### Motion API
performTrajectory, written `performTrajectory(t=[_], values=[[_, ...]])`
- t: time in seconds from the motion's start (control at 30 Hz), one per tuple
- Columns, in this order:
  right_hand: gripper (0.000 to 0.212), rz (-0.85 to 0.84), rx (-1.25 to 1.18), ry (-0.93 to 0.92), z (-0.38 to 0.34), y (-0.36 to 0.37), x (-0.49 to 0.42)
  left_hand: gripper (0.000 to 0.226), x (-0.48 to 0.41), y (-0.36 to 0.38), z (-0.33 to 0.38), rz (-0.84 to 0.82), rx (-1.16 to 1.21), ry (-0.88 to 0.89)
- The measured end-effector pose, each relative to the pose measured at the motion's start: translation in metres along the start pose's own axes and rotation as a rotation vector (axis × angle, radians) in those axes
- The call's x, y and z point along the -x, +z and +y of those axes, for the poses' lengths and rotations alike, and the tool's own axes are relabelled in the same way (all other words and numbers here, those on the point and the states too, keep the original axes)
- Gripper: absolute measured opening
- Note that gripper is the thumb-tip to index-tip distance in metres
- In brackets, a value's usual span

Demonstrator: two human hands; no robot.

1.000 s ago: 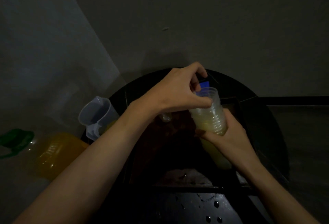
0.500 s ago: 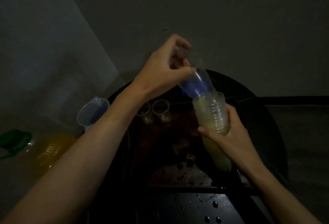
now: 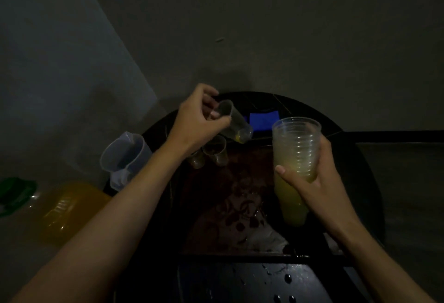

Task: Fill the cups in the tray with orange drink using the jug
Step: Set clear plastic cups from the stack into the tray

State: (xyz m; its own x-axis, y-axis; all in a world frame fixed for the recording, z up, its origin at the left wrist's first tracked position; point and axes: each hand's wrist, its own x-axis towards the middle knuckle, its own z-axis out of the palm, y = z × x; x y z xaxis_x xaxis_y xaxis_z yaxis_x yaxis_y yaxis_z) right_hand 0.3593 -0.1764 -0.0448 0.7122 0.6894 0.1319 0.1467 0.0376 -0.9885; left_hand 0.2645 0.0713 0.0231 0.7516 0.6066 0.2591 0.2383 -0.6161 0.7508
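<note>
The left hand [image 3: 197, 120] pinches a single clear plastic cup [image 3: 236, 122] near its rim, thumb on the near side and fingers curled over the far side. The cup lies tilted. Its mouth is up by the fingers and its base points down and to the right, toward the right hand [image 3: 319, 182]. A small yellow trace sits at the base. In this dim light I cannot tell whether that is drink or a reflection.

The right hand wraps its fingers round a stack of nested cups [image 3: 295, 151]. It holds the stack upright, level with the single cup and apart from it. The lower part of the stack looks cloudy yellow.

Two small cups [image 3: 215, 150] stand upright just below the left hand, touching or nearly so, at the far end of the dark patterned tray [image 3: 228, 182]. The next move is probably to set the single cup beside them. The left hand is the nearer one, and the cup would first have to be righted, base down.

The clear jug [image 3: 125, 156] stands outside the left forearm, untouched. A bottle of orange drink [image 3: 67, 209] lies further out on the same side.
</note>
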Motion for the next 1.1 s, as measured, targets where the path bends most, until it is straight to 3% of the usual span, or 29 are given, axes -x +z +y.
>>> performTrajectory(t=[0.23,0.7,1.1], values=[[0.098,0.020,0.007,0.004,-0.001,-0.009,0.000,0.057,-0.001,0.039,-0.037,-0.168,-0.234,0.007],[0.088,0.046,-0.042,0.021,0.007,-0.019,-0.001,0.073,-0.014,0.074,-0.068,-0.344,-0.426,0.021],[0.088,0.052,-0.046,0.020,0.005,-0.017,-0.001,0.069,-0.015,0.078,-0.078,-0.356,-0.397,0.023]])
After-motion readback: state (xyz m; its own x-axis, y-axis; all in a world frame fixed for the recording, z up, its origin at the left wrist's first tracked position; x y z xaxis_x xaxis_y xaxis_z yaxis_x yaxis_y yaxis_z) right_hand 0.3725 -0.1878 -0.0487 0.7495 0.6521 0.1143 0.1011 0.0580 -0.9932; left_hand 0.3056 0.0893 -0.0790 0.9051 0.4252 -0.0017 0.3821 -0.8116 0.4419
